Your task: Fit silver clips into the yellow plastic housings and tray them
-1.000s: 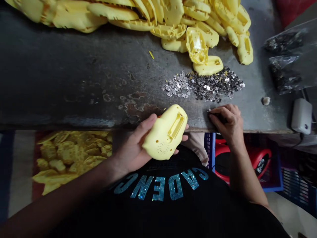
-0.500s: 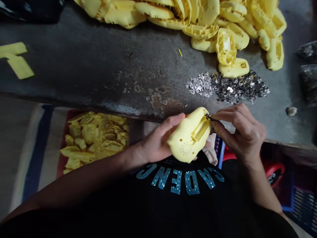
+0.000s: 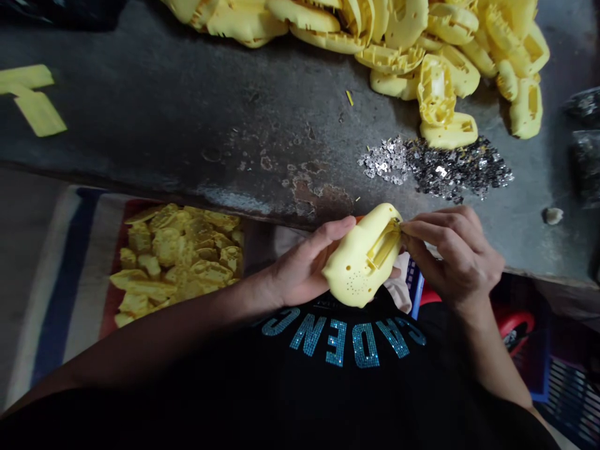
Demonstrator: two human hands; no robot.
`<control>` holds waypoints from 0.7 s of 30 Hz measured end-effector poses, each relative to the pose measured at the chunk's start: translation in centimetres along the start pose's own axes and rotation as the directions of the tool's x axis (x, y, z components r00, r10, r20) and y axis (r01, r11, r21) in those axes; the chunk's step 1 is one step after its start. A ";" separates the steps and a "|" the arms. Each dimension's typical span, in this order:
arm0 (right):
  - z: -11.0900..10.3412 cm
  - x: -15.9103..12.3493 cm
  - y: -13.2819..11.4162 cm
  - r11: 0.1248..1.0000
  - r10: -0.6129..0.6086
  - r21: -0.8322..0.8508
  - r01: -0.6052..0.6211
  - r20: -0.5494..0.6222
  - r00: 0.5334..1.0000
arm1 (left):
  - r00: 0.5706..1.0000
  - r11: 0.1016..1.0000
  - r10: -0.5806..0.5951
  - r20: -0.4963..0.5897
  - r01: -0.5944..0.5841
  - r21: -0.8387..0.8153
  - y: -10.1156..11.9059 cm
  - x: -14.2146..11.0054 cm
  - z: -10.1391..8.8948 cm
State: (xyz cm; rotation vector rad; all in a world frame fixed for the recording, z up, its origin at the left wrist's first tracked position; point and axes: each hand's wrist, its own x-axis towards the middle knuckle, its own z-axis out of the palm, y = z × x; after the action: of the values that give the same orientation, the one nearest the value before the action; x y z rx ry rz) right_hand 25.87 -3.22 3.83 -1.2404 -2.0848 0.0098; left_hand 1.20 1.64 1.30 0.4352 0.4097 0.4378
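My left hand (image 3: 304,265) cups a yellow plastic shell (image 3: 360,259) from below, just in front of the dark table's edge (image 3: 262,209). The shell shows a rectangular slot and a ring of small holes. My right hand (image 3: 452,256) pinches its fingertips together at the slot's upper end, pressing a tiny metal part into it; the part itself is hidden by the fingers. A heap of small metal pieces (image 3: 435,165), light ones left and dark ones right, lies on the table just beyond my right hand.
A large pile of yellow shells (image 3: 422,37) covers the table's far side. A red bin of yellow shells (image 3: 178,259) sits below the table at left. Flat yellow scraps (image 3: 32,103) lie far left. Dark bags (image 3: 585,144) at right; red and blue crates (image 3: 529,337) under the table.
My right hand left the table edge, came over to the shell with a small dark metal piece and now presses it at the slot. The view shifted left.
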 end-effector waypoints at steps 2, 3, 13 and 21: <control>0.1 0.0 -0.1 1.000 0.005 0.007 -0.005 -0.016 1.000 | 1.000 1.000 0.000 -0.008 0.000 0.001 0.0 0.0 0.1; 0.2 -0.1 -0.1 1.000 0.008 0.012 -0.008 -0.022 1.000 | 1.000 1.000 -0.001 -0.002 0.001 -0.003 0.0 0.0 0.0; 0.7 -0.6 -0.5 0.996 0.009 -0.087 -0.015 -0.077 0.997 | 0.997 0.994 -0.063 0.041 0.067 -0.086 -0.5 0.0 -0.4; 0.6 0.0 -1.0 0.995 0.100 -0.005 -0.101 -0.098 0.990 | 0.999 0.999 -0.001 0.048 0.003 -0.038 -0.3 -0.1 0.0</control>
State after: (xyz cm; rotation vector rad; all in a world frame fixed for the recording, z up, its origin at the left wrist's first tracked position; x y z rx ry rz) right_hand 24.75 -3.62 3.71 -1.3242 -1.9394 -0.0158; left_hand 1.23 1.31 1.16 0.4072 0.3545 0.4321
